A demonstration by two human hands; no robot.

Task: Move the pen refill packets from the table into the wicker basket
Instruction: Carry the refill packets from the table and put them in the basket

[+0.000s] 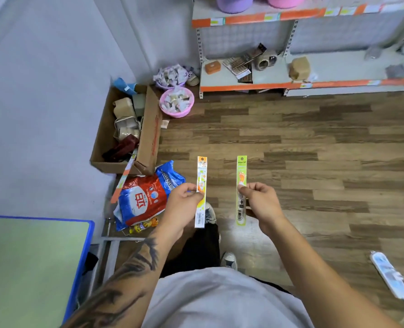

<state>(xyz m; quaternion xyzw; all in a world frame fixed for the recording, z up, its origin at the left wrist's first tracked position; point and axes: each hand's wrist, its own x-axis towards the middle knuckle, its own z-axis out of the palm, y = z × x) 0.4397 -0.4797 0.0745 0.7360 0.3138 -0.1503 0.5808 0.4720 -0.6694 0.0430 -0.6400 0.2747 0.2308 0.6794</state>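
Barcoded refill packets (201,192) (241,190), pinched, both hands (183,200) (262,201)

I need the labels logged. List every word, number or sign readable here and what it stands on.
"立白": large white characters on the red and blue bag on the floor.
Orange packet in the left hand: print and barcode too small.
Green packet in the right hand: too blurred.
Cardboard box: red print unreadable.
Shelf tags: unreadable.

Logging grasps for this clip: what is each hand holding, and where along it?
Left hand pinches the orange-yellow refill packet around its middle. Right hand pinches the green refill packet around its middle too. Both packets stand upright over the floor.
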